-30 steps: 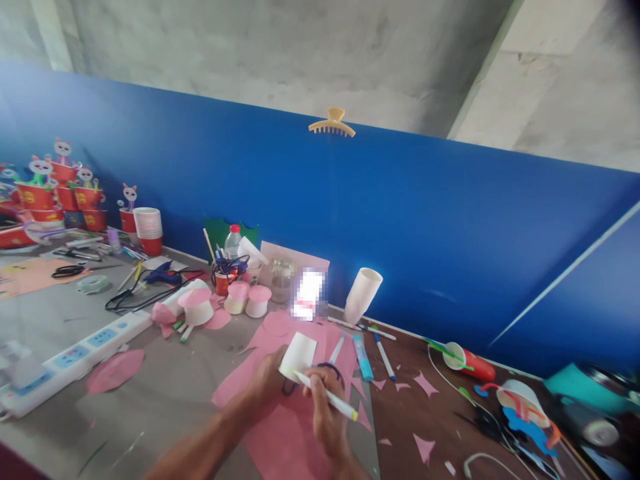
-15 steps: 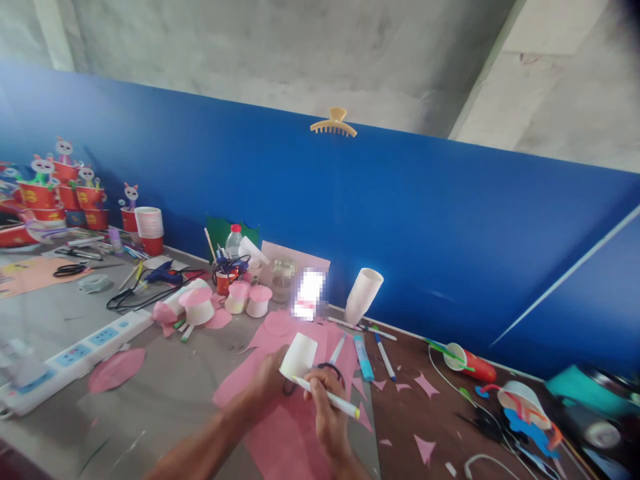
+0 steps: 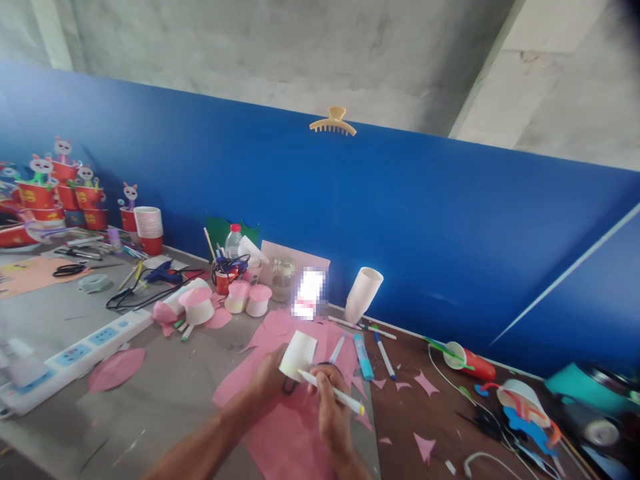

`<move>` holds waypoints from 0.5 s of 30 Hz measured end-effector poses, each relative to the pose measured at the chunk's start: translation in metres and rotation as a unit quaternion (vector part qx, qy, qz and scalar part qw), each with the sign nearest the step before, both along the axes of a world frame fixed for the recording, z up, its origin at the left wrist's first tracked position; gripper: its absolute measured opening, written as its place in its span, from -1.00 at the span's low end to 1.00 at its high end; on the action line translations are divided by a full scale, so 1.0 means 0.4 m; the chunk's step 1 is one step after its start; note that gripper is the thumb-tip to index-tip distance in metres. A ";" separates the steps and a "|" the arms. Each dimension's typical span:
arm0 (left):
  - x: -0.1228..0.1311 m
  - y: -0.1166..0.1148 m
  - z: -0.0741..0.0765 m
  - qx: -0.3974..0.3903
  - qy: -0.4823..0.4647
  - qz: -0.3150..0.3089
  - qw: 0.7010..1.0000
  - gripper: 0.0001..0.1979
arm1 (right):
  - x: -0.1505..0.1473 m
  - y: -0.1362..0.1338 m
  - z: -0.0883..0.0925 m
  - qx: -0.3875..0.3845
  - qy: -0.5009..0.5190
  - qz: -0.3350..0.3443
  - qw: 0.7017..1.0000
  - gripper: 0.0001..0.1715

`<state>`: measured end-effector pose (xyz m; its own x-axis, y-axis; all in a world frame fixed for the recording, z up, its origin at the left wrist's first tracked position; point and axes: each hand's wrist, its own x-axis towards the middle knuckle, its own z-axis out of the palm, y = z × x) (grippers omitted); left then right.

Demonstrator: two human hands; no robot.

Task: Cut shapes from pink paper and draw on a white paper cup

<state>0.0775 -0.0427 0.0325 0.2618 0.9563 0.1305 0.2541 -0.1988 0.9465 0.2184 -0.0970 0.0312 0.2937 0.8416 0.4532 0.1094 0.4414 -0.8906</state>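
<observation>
A white paper cup (image 3: 299,355) is gripped by my left hand (image 3: 267,379) from its left side, above pink paper sheets (image 3: 280,427). My right hand (image 3: 333,400) is closed round a white marker (image 3: 345,400) with a yellow end cap. The marker's yellow tip points at the lower right part of the cup, touching it or very near; which one is hard to tell. Black scissor handles (image 3: 289,385) show partly under the hands. A glue stick (image 3: 363,357) and a blue marker (image 3: 385,357) lie to the right.
Pink-topped white cups (image 3: 197,303) stand left of centre, behind a power strip (image 3: 85,355). A bright phone (image 3: 309,293) and a tall white cup (image 3: 363,295) stand near the blue partition (image 3: 425,220). Pink scraps (image 3: 425,448) and cables lie to the right.
The marker in my right hand has moved slightly right and up, its tip now further along the cup's lower surface. My left hand and the cup are almost unmoved.
</observation>
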 end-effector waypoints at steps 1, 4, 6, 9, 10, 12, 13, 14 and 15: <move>0.001 -0.001 0.004 -0.001 0.000 0.003 1.000 -0.89 | 0.001 0.000 -0.001 0.000 -0.003 0.005 1.000 -0.43; 0.004 -0.005 0.014 0.000 -0.001 0.007 1.000 -0.91 | 0.001 0.002 -0.004 0.007 -0.014 0.026 1.000 -0.42; 0.004 -0.007 0.020 -0.003 -0.003 0.006 1.000 -0.91 | 0.000 0.003 -0.005 0.011 -0.017 0.036 0.999 -0.42; 0.002 -0.007 0.020 -0.005 -0.006 0.005 1.000 -0.88 | -0.001 0.005 -0.006 0.019 -0.020 0.035 0.999 -0.45; 0.001 -0.006 0.018 -0.006 -0.004 0.006 1.000 -0.88 | -0.002 0.006 -0.006 0.021 -0.021 0.034 0.999 -0.45; 0.000 -0.002 0.010 -0.006 0.007 0.007 1.000 -0.90 | -0.004 0.007 -0.006 0.019 -0.022 0.034 0.999 -0.46; 0.000 0.000 0.005 -0.008 0.011 0.007 1.000 -0.91 | -0.005 0.007 -0.007 0.018 -0.022 0.035 0.999 -0.45; 0.000 0.002 0.001 -0.013 0.012 0.007 1.000 -0.90 | -0.005 0.007 -0.007 0.015 -0.022 0.035 0.999 -0.45; 0.000 0.004 -0.004 -0.019 0.011 0.008 1.000 -0.90 | -0.006 0.007 -0.007 0.013 -0.022 0.033 0.999 -0.44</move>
<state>0.0775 -0.0411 0.0309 0.2483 0.9646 0.0887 0.2780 -0.1587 0.9474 0.2161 -0.0942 0.0284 0.2168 0.8460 0.4872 0.1182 0.4726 -0.8733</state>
